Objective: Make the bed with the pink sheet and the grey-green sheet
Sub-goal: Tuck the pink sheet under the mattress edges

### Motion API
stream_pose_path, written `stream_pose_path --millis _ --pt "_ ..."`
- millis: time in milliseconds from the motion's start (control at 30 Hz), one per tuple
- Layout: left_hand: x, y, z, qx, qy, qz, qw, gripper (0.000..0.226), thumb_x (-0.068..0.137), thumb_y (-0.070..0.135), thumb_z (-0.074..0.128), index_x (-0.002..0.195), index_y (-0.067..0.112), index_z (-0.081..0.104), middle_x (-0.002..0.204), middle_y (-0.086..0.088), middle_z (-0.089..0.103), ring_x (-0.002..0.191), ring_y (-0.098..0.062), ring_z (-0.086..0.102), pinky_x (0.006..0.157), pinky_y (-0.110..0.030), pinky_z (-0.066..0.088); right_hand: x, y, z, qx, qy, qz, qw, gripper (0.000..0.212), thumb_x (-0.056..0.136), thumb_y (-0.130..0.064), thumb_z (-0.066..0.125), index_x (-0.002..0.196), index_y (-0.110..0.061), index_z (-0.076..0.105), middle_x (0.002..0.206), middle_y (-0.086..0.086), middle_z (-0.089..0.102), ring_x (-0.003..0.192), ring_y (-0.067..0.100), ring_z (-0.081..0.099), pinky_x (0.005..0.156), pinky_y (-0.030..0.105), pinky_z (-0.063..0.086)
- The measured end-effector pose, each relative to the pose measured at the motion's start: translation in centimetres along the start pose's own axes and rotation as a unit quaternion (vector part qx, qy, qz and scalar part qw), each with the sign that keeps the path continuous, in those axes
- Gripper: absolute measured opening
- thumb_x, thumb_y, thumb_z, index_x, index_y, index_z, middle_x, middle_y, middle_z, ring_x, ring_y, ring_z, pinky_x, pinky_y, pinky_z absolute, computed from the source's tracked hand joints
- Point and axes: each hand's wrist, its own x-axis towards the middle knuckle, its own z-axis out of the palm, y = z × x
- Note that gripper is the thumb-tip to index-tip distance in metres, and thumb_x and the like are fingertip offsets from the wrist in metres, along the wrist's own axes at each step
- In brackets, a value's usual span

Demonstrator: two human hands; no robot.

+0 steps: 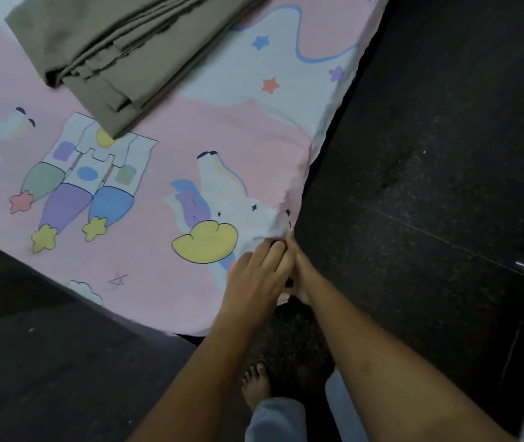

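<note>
Two hands meet at the near corner of the bed. The left hand [254, 279] has its fingers [275, 255] bent down over the edge of the pink sheet [165, 129], pressing on the bunched cloth there. The right hand [299, 269] sits just beside it, on the side of the corner; its fingers curl under, and I cannot tell how much cloth they hold.

I think the job now is to tuck this corner in. To do it well, pull the loose cloth tight first, then push it down and under, so the little wrinkles by the unicorn picture go flat. Go slow, so the sheet does not slide off the other corners.

Farther out, the pink sheet looks smooth across the bed. The grey-green sheet [117, 55] lies folded on top of it, well apart from the hands, waiting its turn. Below is the dark floor [429, 186].
</note>
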Motion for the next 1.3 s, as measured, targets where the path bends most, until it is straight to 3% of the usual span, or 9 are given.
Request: stream_pose_path --millis 133,300,433,567,700,867,1067,1167,1300 --pt "-4.0 -2.3 -1.1 0.031 -0.018 -0.078 0.996 0.051 0.061 0.027 0.079 0.1 0.013 0.05 0.086 -0.003 0.054 0.071 -0.022 0.052 0.045 -0.029 0.038 -0.7 3.6 3.5 -0.028 0.015 0.013 0.999 0.069 0.079 -0.08 0.039 0.125 -0.034 0.058 0.124 0.0 0.063 0.113 0.024 0.059 0.096 0.05 0.048" --pt "-6.5 -4.0 -0.9 0.051 -0.088 -0.135 0.986 0.043 0.064 0.05 0.076 0.077 0.014 0.056 0.066 -0.003 0.051 0.054 -0.018 0.049 0.04 -0.023 0.028 -1.6 4.5 7.0 0.021 0.118 -0.07 0.99 0.031 0.097 -0.035 0.044 0.114 -0.016 0.061 0.105 0.009 0.068 0.079 0.02 0.065 0.045 0.02 0.047" --pt "-6.0 -3.2 -2.0 0.067 -0.16 -0.126 0.977 0.018 0.087 0.026 0.063 0.098 0.014 0.055 0.088 -0.005 0.059 0.073 -0.021 0.061 0.054 -0.027 0.034 -2.2 4.3 7.7 -0.112 0.214 -0.118 0.963 0.028 0.098 -0.027 0.043 0.114 -0.01 0.059 0.113 0.014 0.064 0.092 0.027 0.062 0.063 0.028 0.047" --pt "-6.5 -2.9 -1.8 0.051 -0.192 -0.118 0.973 0.019 0.098 0.012 0.039 0.115 0.013 0.048 0.112 -0.005 0.057 0.099 -0.023 0.061 0.067 -0.029 0.036 -4.6 5.2 7.5 -0.483 0.276 -0.089 0.827 0.036 0.099 -0.029 0.042 0.125 -0.005 0.047 0.123 0.016 0.058 0.111 0.034 0.057 0.078 0.033 0.043" --pt "-8.2 -2.3 -2.2 0.038 -0.229 -0.079 0.97 0.02 0.098 0.01 0.04 0.115 0.01 0.051 0.113 -0.007 0.058 0.101 -0.024 0.062 0.067 -0.03 0.036 -5.5 6.7 6.7 -0.566 0.267 -0.058 0.778 0.038 0.099 -0.031 0.043 0.129 -0.008 0.039 0.12 0.011 0.059 0.105 0.027 0.059 0.075 0.035 0.044" --pt "-11.1 -1.8 -1.8 -0.03 -0.209 -0.132 0.968 0.021 0.099 0.014 0.037 0.116 0.014 0.05 0.114 -0.003 0.062 0.1 -0.023 0.063 0.075 -0.033 0.045 -4.6 7.0 6.7 -0.515 0.271 -0.051 0.812 0.034 0.103 -0.033 0.023 0.123 -0.01 0.039 0.109 0.01 0.059 0.097 0.025 0.058 0.07 0.034 0.04" --pt "-14.1 -1.4 0.5 -0.067 -0.142 -0.173 0.972 0.05 0.065 0.021 0.079 0.111 0.019 0.062 0.075 0.002 0.071 0.064 -0.02 0.067 0.052 -0.032 0.05 -3.4 9.4 6.3 -0.364 0.17 -0.168 0.9 0.06 0.085 -0.033 0.064 0.135 -0.017 0.035 0.129 0.014 0.053 0.112 0.033 0.055 0.093 0.047 0.048" --pt "-13.3 -1.1 0.0 -0.04 -0.189 -0.17 0.966 0.048 0.09 0.021 0.053 0.136 0.022 0.04 0.101 -0.001 0.07 0.091 -0.022 0.067 0.071 -0.032 0.045 -2.5 10.6 7.2 -0.314 0.156 -0.123 0.928 0.051 0.087 -0.054 0.044 0.134 -0.036 0.04 0.131 0.01 0.05 0.118 0.035 0.048 0.098 0.044 0.041" --pt "-11.7 -1.2 -0.1 0.025 -0.186 -0.126 0.974 0.038 0.097 0.014 0.041 0.135 0.014 0.038 0.114 -0.003 0.066 0.098 -0.022 0.066 0.065 -0.029 0.035 -2.1 9.8 8.3 -0.261 0.205 -0.052 0.942 0.046 0.091 -0.047 0.034 0.119 -0.02 0.058 0.12 0.016 0.058 0.108 0.034 0.054 0.097 0.044 0.043"
